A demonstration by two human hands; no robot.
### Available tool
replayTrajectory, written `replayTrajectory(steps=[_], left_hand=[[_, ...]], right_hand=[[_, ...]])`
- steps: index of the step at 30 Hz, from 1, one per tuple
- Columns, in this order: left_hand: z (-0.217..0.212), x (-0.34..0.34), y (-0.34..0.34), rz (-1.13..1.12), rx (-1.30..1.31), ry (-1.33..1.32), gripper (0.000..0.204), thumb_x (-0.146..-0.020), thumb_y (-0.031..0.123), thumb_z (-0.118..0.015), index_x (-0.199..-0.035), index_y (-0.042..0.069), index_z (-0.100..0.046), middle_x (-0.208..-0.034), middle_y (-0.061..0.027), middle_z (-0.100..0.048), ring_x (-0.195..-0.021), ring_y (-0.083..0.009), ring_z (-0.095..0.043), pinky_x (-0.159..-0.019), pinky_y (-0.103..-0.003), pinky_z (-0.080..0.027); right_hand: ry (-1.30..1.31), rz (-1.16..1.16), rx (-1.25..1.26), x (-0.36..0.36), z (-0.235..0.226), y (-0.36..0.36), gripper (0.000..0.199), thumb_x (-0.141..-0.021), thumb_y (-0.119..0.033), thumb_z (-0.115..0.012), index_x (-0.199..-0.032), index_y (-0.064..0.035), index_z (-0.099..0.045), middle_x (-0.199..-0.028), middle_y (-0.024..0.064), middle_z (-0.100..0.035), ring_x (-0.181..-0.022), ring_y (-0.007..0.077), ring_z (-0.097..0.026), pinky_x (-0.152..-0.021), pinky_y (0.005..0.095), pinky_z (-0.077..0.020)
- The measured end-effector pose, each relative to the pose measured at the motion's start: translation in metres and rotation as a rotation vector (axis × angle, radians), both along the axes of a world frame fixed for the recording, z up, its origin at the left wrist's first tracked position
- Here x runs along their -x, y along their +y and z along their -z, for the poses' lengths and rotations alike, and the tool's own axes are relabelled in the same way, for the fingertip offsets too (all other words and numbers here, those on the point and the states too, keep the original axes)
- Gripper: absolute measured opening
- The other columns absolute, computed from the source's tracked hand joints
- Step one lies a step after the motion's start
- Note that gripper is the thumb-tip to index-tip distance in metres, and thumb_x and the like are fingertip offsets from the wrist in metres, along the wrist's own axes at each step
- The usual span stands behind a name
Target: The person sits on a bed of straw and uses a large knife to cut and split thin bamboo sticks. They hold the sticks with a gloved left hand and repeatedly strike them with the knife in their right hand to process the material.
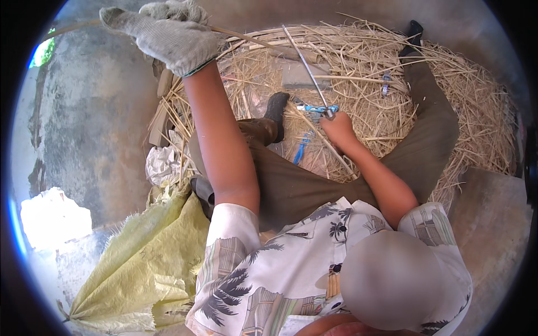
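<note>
Two hands in view: my gloved left hand [168,36] is clamped on a thin cane [252,39], whose far end runs off-frame. My bare right hand [338,127] grips a knife [307,64] over the straw pile [465,112]; handle hidden.

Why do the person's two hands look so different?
The left hand wears a grey work glove; the right hand is bare. The left hand is raised far out, gripping a long thin cane; the right hand sits low over the straw, holding a metal blade. Both are closed around something.
</note>
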State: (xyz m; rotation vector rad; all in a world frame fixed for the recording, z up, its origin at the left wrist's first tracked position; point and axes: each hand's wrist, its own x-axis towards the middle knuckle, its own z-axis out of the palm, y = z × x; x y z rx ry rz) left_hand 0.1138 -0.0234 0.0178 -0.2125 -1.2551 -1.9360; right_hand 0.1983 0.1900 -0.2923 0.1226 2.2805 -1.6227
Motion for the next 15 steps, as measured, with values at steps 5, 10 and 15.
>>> replayTrajectory(steps=[5,10,15], left_hand=[[0.005,-0.006,0.013,-0.051,0.025,-0.057,0.075,-0.086,0.085,-0.045,-0.053,0.019,-0.030,-0.045,0.0010,-0.028,-0.040,-0.0145,-0.024,-0.038,-0.029,-0.021],[0.004,0.004,0.027,-0.043,-0.012,-0.041,0.076,-0.085,0.087,-0.043,-0.052,0.019,-0.029,-0.045,0.0013,-0.029,-0.039,-0.0151,-0.024,-0.037,-0.028,-0.021],[0.010,0.004,0.034,-0.018,0.017,-0.049,0.076,-0.086,0.085,-0.043,-0.050,0.020,-0.030,-0.045,0.0032,-0.029,-0.038,-0.0140,-0.025,-0.038,-0.027,-0.020]], right_hand=[[0.056,-0.010,-0.012,0.011,-0.045,0.021,0.025,-0.082,-0.020,-0.065,-0.070,0.0021,-0.062,-0.060,0.0135,-0.061,-0.056,0.0265,-0.059,-0.058,0.0417,-0.0454],[0.140,0.157,0.297,0.002,-0.019,0.012,0.025,-0.082,-0.021,-0.065,-0.071,0.0013,-0.063,-0.061,0.0137,-0.062,-0.056,0.0255,-0.059,-0.058,0.0417,-0.0454],[-0.012,0.024,0.044,-0.004,0.000,0.006,0.026,-0.081,-0.020,-0.067,-0.064,-0.0021,-0.059,-0.054,0.0044,-0.055,-0.050,0.0165,-0.051,-0.053,0.0379,-0.0410]])
